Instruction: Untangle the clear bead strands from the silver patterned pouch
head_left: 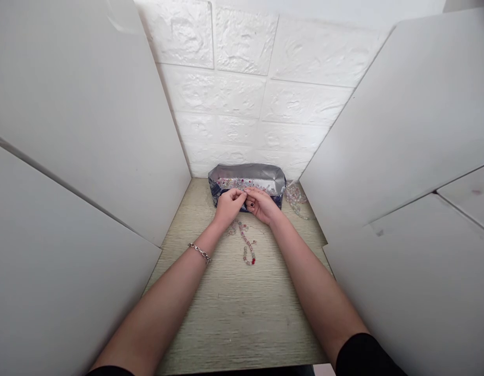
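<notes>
My left hand (229,204) and my right hand (261,204) meet at the front rim of a foil-lined bag (261,171). Thumbs and forefingers of both are pinched together, fingertips touching or nearly so. Whatever sits between them is too small to make out. Loose pink, clear and red beads (236,183) cover the bottom of the bag. Below my hands, a string of beads (247,243) in pale and pink tones trails over the tabletop and curls at its near end by some red beads. Its upper part passes close under my left hand.
More strung beads (295,198) lie in a heap right of the bag. The wooden tabletop (242,313) is hemmed in by a white panel (89,104) on the left, another white panel (402,130) on the right, and a white brick-patterned wall (242,94) behind.
</notes>
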`<state>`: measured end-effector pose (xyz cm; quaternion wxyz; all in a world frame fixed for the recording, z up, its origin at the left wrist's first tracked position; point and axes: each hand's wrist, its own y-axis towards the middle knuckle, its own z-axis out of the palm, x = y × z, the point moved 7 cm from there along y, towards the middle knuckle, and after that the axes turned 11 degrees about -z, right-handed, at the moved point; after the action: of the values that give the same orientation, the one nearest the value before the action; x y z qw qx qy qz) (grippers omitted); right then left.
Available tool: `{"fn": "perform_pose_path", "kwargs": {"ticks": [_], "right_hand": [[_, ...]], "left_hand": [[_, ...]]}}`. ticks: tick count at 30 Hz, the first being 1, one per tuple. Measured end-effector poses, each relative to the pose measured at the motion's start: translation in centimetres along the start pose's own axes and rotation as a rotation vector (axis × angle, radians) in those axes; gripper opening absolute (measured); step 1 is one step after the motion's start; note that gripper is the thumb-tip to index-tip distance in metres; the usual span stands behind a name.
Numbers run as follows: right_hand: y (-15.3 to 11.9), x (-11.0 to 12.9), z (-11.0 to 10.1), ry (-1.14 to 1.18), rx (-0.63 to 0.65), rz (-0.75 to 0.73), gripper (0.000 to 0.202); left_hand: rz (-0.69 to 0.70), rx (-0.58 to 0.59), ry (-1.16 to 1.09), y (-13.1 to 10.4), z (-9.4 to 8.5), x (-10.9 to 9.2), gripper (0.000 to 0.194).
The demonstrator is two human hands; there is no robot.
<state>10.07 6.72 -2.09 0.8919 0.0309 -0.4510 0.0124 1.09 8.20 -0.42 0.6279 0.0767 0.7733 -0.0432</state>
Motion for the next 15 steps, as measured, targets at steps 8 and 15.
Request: {"fn": "perform_pose_path", "kwargs": {"ticks": [8,15], "right_hand": [[0.06,-0.1,-0.15,0.021,0.0,0.006,0.014],[0.07,-0.07,-0.16,0.035,-0.003,0.006,0.014]], "left_hand": [[0.002,-0.007,-0.009,-0.06,-0.1,-0.12,0.023],[-0.002,-0.01,-0.003,0.02,0.05,0.01,0.022]]}}
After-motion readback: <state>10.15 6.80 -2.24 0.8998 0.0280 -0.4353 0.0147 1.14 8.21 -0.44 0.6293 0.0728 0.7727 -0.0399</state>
